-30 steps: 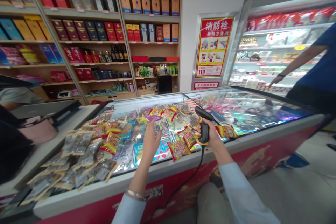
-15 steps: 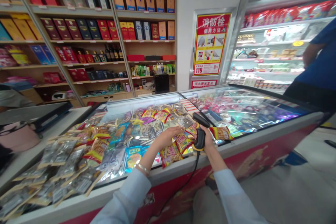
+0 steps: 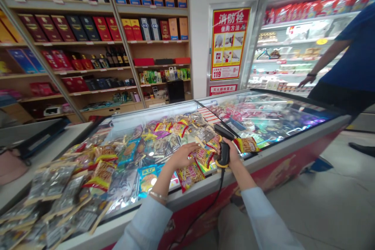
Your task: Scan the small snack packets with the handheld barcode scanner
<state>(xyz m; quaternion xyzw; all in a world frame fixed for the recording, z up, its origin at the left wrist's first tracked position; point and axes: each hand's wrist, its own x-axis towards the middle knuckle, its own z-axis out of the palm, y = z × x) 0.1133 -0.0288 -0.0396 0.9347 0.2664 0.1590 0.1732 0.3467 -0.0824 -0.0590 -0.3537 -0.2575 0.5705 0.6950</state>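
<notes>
My right hand (image 3: 232, 154) is wrapped round the grip of a black and yellow handheld scanner (image 3: 224, 150), whose head points up and left over the glass. A black cable hangs from its grip. My left hand (image 3: 183, 156) lies palm down with fingers stretched out, over the edge of some red and yellow snack packets (image 3: 190, 175) on the freezer's glass top. Another such packet (image 3: 246, 145) rests right of the scanner. Grey packets (image 3: 206, 133) lie just beyond my hands.
Many grey packets (image 3: 55, 179) and snack bags (image 3: 102, 174) cover the left of the chest freezer (image 3: 290, 148). A person in blue (image 3: 348, 62) stands at the right. Shelves of boxes and a lit fridge (image 3: 293, 52) stand behind.
The view has shifted to the right. My left hand has drawn back slightly from the scanner. The person in blue has an arm reaching out lower, with the hand now showing.
</notes>
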